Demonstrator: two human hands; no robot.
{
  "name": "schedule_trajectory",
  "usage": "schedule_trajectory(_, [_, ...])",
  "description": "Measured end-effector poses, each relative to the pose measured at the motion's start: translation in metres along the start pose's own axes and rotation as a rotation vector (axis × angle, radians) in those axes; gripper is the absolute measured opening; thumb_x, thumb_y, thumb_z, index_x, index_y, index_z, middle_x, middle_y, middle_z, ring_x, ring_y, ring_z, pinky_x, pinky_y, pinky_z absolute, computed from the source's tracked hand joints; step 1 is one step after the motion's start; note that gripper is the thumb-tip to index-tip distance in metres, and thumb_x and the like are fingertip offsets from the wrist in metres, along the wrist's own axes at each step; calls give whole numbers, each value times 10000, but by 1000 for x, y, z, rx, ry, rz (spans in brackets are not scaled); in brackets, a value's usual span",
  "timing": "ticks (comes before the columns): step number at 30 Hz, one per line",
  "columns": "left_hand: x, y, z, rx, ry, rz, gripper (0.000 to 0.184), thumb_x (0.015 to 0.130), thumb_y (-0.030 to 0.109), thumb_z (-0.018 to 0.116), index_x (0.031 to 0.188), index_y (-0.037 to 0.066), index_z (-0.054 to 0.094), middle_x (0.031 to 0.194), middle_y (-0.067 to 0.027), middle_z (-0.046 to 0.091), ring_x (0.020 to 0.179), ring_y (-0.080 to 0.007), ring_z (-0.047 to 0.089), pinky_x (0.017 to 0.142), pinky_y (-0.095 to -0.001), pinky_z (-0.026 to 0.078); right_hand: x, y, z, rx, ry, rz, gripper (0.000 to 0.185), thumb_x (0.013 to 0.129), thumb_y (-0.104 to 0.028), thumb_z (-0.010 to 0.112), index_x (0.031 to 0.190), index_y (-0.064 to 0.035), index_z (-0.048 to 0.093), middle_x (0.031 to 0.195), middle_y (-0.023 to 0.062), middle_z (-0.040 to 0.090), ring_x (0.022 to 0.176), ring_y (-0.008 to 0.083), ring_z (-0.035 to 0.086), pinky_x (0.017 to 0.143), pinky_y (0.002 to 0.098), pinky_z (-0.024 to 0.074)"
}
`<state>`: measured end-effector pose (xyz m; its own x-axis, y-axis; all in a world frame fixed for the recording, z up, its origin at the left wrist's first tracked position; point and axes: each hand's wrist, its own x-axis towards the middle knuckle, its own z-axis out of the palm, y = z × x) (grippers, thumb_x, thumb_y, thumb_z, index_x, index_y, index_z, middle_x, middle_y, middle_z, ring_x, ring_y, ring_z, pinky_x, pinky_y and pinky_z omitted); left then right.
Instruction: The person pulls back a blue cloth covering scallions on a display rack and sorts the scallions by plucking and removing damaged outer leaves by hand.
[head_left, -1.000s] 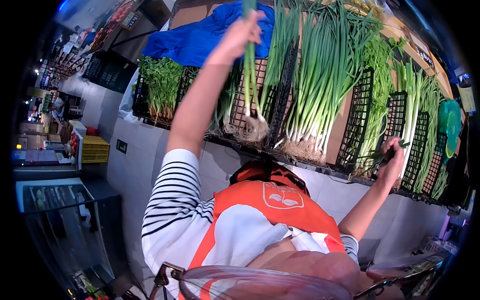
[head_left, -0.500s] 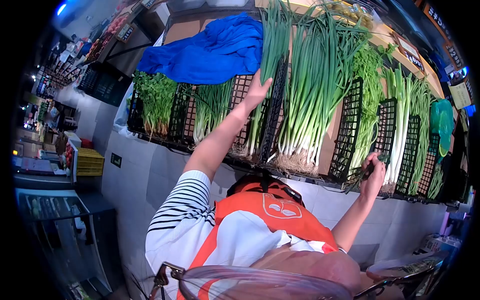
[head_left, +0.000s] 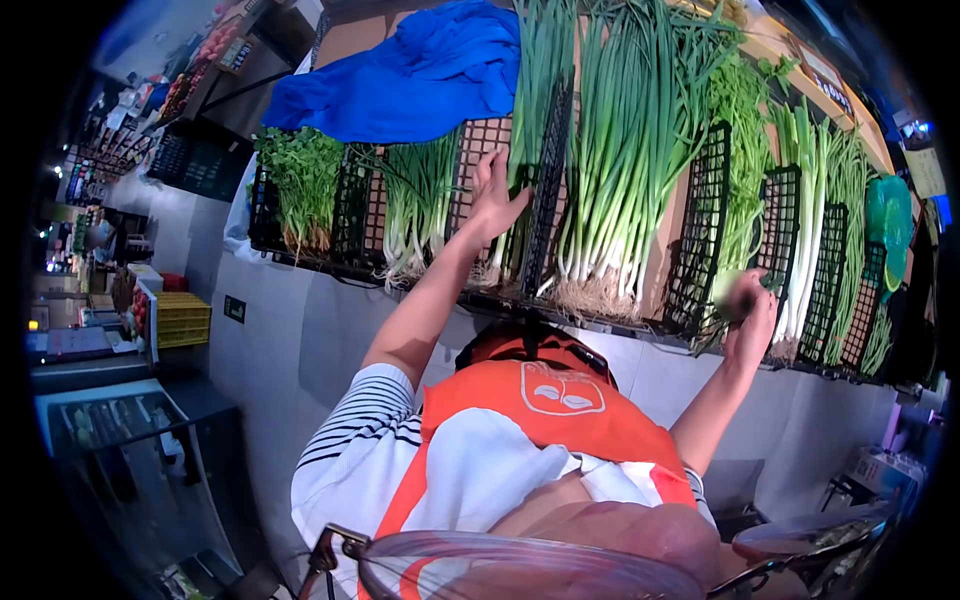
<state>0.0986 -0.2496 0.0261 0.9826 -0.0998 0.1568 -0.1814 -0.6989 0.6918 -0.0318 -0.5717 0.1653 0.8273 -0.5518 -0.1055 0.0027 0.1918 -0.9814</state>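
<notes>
My left hand (head_left: 495, 203), its fingers spread and empty, is over a narrow crate section, beside the black divider (head_left: 547, 200) and the thin leeks (head_left: 543, 70). Just left of it are short green onions (head_left: 415, 200). A large bunch of scallions (head_left: 625, 170) with roots toward me lies right of the divider. My right hand (head_left: 755, 315) is closed around some dark green leaves (head_left: 770, 283), partly blurred, at the front of the leafy celery-like greens (head_left: 740, 190).
A blue cloth (head_left: 410, 75) covers the back left of the crates. Leafy herbs (head_left: 300, 185) stand at the far left. Long beans (head_left: 848, 220) and a green bag (head_left: 890, 230) are at the right. A yellow crate (head_left: 182, 320) stands farther left.
My left hand came down from the back with long leeks, which now lie in the crate, let go. My right hand shifted slightly but still holds the dark leaves.
</notes>
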Motion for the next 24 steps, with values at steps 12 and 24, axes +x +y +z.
schedule_trajectory(12, [-28, -2, 17, 21, 18, -16, 752, 765, 77, 621, 1381, 78, 189, 1386, -208, 130, 1271, -365, 238, 1033, -399, 261, 16, 10, -15, 209, -376, 89, 207, 871, -244, 542, 770, -74, 481, 567, -44, 347, 472, 62, 302, 470, 221, 267])
schedule_trajectory(24, [-50, 102, -39, -254, 244, 305, 462, 783, 83, 595, 1216, 20, 446, 1292, -181, 317, 1167, -276, 388, 962, -356, 328, 61, 135, 32, -608, -217, -98, 219, 865, -176, 539, 1015, -19, 567, 799, 132, 630, 698, 218, 583, 669, 318, 451])
